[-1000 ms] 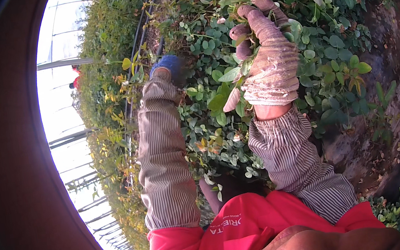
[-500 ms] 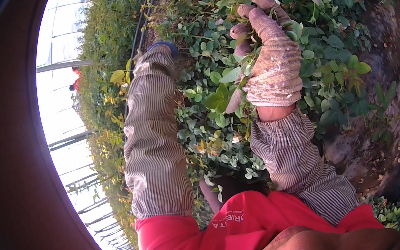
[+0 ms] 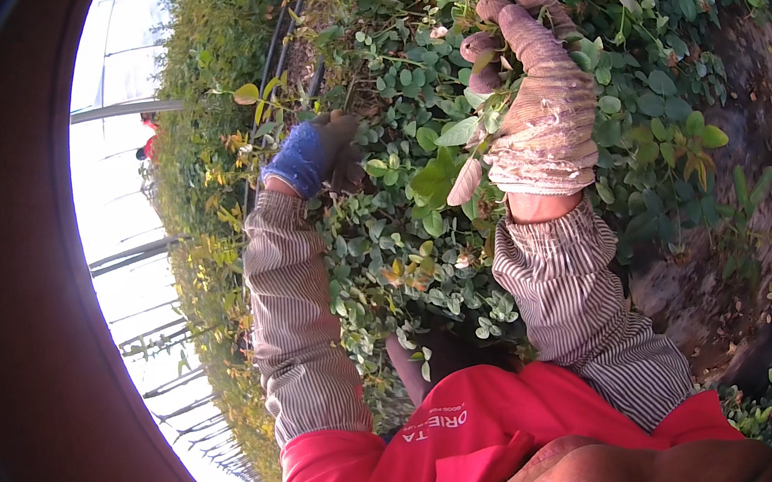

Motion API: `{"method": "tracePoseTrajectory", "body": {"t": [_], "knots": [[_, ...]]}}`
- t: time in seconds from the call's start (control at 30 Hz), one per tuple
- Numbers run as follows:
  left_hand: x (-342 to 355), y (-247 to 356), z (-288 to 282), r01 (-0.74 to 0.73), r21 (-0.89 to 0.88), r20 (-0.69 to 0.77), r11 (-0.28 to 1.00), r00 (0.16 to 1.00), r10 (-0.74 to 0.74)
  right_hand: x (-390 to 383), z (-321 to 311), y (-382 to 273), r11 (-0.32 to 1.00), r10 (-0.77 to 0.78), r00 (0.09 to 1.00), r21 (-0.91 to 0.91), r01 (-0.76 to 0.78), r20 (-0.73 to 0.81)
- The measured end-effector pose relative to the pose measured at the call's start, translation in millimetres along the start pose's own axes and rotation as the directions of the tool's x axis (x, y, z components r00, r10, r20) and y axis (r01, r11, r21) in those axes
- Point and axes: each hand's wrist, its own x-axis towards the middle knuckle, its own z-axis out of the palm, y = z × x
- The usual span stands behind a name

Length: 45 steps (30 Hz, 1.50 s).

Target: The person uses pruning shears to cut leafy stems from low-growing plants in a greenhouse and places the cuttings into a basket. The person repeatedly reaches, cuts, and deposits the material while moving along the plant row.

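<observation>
My right hand [image 3: 538,102], in a worn pinkish-beige knit glove, is closed around leafy green stems [image 3: 478,128] among low, round-leaved plants [image 3: 424,77]; a pale cloth fingertip sticks out on its left. My left hand [image 3: 313,154], in a blue glove with a dark palm, is among the leaves left of the right hand, beside a bare patch and black hoses. Its dark fingers are blurred, so I cannot tell whether it holds anything. Both my forearms wear striped sleeves [image 3: 293,310].
Black hoses [image 3: 279,33] run along the bed's left. Beyond stand taller plants [image 3: 192,188] and a bright greenhouse wall with bars [image 3: 132,253]; a small red shape [image 3: 145,140] there may be a person. Dark soil or sheeting [image 3: 740,140] with dry leaves lies right.
My left hand first moved forward behind its sleeve, then came back down, showing the blue glove and dark fingers. My right hand, still gripping stems, has shifted slightly right and up.
</observation>
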Motion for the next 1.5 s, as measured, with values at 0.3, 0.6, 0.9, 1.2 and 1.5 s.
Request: {"method": "tracePoseTrajectory", "body": {"t": [0.3,0.6,0.9,1.2,1.5], "knots": [[48.2,-89.7,36.2,-0.207,0.785,0.019,0.583,0.95,0.312,-5.0,8.8,-8.4,0.992,0.063,0.995,0.11,-0.055,-0.073],[93.0,-118.0,26.8,-0.141,0.497,-0.092,0.856,0.973,0.213,-13.2,16.6,-8.6,0.993,0.088,0.992,0.084,-0.081,-0.091],[71.7,-63.1,36.9,-0.154,0.919,0.046,0.364,0.956,0.289,-17.3,23.1,-11.1,0.997,0.071,0.99,0.031,-0.067,-0.119],[72.6,-48.0,32.1,-0.198,0.901,0.139,0.387,0.975,0.175,-20.3,21.0,-13.0,0.993,0.102,0.99,0.068,-0.096,-0.099],[69.9,-62.1,46.1,-0.101,0.672,-0.105,0.734,0.968,0.229,-23.2,21.6,-11.6,0.993,0.116,0.987,0.052,-0.111,-0.11]]}}
